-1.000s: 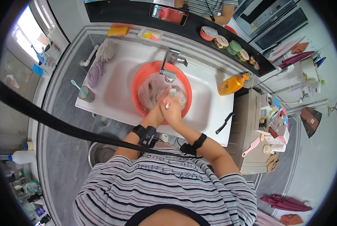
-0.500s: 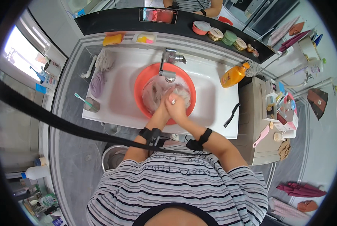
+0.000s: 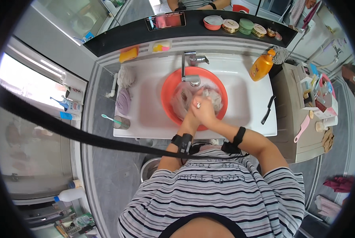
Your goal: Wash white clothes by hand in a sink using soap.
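Observation:
A red round basin point(image 3: 166, 94) sits in the white sink, below the metal faucet point(image 3: 192, 79). Soapy water and a pale, wet cloth point(image 3: 214, 98) fill it. Over the near half of the basin my two hands are pressed together. My right hand point(image 3: 205, 114) is closed, lying over and against my left hand point(image 3: 193, 112), whose fingers are mostly covered. The cloth bunches up around and beyond the hands, and they appear to grip part of it. A small white spot shows at the right hand's fingers; I cannot tell what it is.
The white sink point(image 3: 147, 93) has a black-handled tool point(image 3: 269, 110) on its right rim and a cup with a toothbrush point(image 3: 122, 122) at left. An orange pump bottle point(image 3: 262, 66) stands at back right. A phone point(image 3: 165, 21) and several jars line the black shelf point(image 3: 118, 39).
The whole view has shifted, so the sink and basin sit farther right in the picture. My hands stay pressed together over the basin, with little change in their grip.

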Tool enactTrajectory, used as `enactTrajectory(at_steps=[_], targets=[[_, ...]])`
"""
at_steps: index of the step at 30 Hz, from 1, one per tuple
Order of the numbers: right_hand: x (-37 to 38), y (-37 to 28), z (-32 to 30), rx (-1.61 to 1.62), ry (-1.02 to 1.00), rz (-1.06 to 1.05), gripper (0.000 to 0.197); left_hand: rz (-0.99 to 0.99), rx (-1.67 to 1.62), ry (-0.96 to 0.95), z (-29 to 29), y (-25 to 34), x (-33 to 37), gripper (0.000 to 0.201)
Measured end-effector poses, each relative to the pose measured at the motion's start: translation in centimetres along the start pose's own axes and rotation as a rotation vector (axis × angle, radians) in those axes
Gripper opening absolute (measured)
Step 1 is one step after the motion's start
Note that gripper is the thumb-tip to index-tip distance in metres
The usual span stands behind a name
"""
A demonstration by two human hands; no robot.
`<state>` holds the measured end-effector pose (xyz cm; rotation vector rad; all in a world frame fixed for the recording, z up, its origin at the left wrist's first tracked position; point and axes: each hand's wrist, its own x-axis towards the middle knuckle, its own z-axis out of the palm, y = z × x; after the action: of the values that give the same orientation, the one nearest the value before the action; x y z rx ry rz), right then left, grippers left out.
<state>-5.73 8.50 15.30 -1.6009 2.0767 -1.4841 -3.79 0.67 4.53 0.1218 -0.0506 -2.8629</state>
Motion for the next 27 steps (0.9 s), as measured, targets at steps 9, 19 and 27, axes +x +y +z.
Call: enactTrajectory(at_steps=[9, 19, 27], targets=[[3.5, 5.3, -1.7, -0.065, 0.213, 0.429, 0.012, -0.021, -0.003, 0.399, 4.6, -2.6, 0.4, 0.031], [3.1, 3.7, -1.0, -0.123, 0.155, 0.033, 0.011, 0.068, 0.045, 0.225, 1.1, -1.3, 0.4, 0.025], [2.6, 2.8, -0.9, -0.033, 0.115, 0.182, 0.009, 0.072, 0.102, 0.378, 3.0, -1.5, -0.1, 0.029]])
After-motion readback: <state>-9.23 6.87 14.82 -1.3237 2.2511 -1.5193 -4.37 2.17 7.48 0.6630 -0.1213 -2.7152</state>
